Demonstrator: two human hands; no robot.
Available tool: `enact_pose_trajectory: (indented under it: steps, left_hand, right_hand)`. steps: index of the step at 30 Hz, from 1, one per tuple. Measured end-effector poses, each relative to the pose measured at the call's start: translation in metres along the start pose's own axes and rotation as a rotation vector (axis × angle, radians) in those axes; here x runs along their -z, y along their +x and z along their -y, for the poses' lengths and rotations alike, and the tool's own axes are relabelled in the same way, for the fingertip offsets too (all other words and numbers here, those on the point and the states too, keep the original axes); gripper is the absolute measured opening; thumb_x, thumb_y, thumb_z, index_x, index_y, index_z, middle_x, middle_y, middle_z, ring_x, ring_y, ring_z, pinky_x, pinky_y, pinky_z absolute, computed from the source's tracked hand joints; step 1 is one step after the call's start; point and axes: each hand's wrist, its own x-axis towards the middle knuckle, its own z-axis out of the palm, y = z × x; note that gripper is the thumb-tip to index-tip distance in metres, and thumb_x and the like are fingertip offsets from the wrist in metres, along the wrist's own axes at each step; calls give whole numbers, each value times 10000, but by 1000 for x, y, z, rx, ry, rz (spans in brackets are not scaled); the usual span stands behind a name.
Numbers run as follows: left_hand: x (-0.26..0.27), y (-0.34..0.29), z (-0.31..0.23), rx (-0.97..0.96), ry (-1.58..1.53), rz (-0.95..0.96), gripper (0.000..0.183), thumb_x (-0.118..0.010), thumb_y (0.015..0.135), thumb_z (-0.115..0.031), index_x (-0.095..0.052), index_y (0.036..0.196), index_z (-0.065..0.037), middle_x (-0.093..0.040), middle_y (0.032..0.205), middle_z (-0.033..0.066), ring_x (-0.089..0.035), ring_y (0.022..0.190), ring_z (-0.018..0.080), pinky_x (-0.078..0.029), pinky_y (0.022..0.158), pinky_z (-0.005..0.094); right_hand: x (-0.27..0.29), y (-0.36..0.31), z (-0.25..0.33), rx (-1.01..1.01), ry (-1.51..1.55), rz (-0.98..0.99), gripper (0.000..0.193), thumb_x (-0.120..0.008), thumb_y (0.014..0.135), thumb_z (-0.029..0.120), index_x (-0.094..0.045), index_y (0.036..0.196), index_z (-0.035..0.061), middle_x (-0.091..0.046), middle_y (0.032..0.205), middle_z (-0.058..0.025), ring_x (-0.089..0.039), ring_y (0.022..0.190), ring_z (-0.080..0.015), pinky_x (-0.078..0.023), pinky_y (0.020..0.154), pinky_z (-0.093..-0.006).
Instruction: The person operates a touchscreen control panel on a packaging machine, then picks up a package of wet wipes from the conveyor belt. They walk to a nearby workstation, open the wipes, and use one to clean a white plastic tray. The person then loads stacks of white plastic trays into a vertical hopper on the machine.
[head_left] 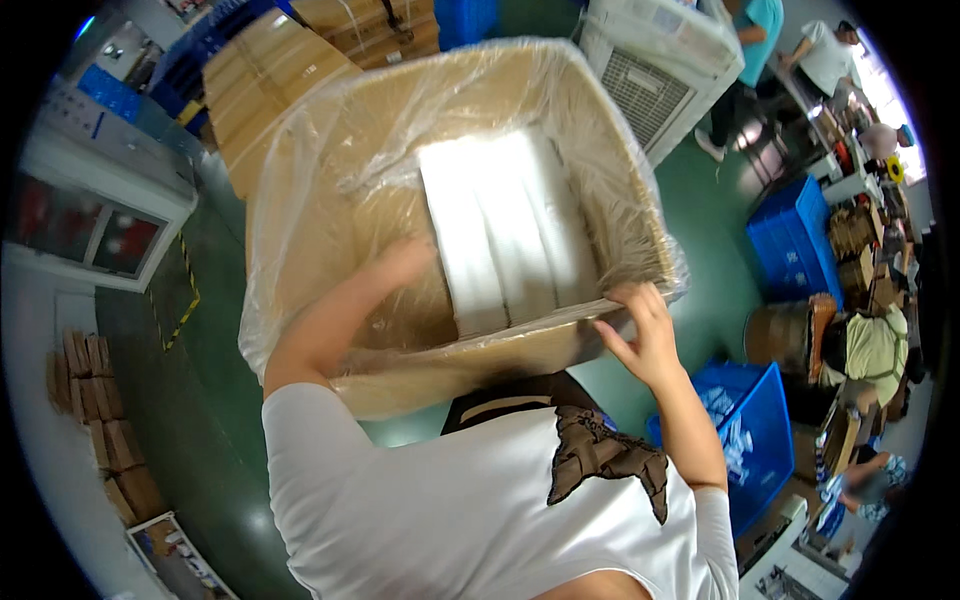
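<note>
A large open cardboard box (450, 372), lined with a clear plastic bag (330, 170), stands right in front of me. Inside it, several long white bundles (505, 225) lie side by side toward the right; what they are made of I cannot make out. My left hand (408, 260) reaches down into the box beside the left edge of the bundles. Motion smears its fingers, so their shape and any contact are unclear. At the near right corner, my right hand (640, 325) grips the lined box rim, fingers over the edge and thumb on the outer side.
Flattened cardboard (265, 85) leans behind the box at the far left. A white machine with a grille (650, 90) stands at the far right. Blue bins (795, 235) and a blue crate (750, 440) line the right side, where people work. Stacked cartons (105, 420) stand at left.
</note>
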Motion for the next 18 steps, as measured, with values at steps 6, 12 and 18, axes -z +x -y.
enact_pose_trajectory:
  steps: [6,12,18]
  left_hand:
    - [-90,30,-48,-459,-283,-265,599,-750,749,-295,-561,1233,5,-385,1424,196,-304,1365,355,-400,1049,433]
    - [-115,49,-71,-620,-286,-297,706,-739,719,-389,-535,1321,-83,-296,1488,176,-211,1404,370,-248,1113,535]
    - [-111,61,-71,-714,-248,-264,606,-674,752,-396,-558,1324,-232,-303,1493,122,-218,1394,337,-217,1073,628]
  right_hand:
    - [-50,8,-15,-40,-269,153,330,-643,737,353,-647,921,79,-627,888,-50,-575,781,-250,-420,696,-365]
    - [-53,11,-16,-76,-304,154,359,-550,763,391,-662,901,79,-632,857,-44,-538,721,-233,-389,669,-358]
    - [-54,11,-18,-91,-312,146,383,-544,753,405,-666,910,76,-631,858,-49,-535,720,-238,-392,679,-362]
